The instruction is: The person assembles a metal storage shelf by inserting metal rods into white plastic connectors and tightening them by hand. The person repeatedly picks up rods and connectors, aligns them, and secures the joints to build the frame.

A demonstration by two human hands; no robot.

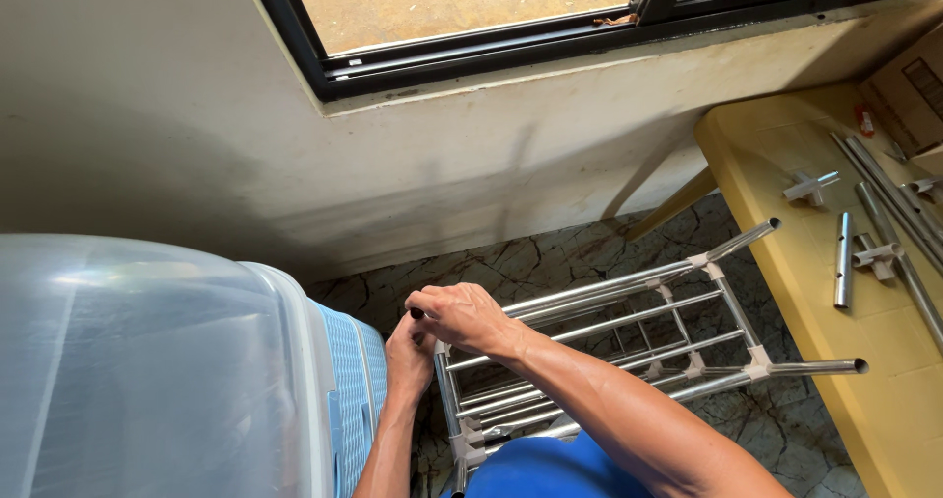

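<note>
Marble floor below window, both hands (442,336) gripping metal rack's (638,346) near corner.

Yellow table (786,154) with loose tubes (843,259), cardboard box (909,90), window (471,27), plastic bin (147,380)

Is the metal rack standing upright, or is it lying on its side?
Lying on its side: the metal rack has its tube ends pointing sideways toward the yellow table, shelf rungs stacked vertically.
</note>
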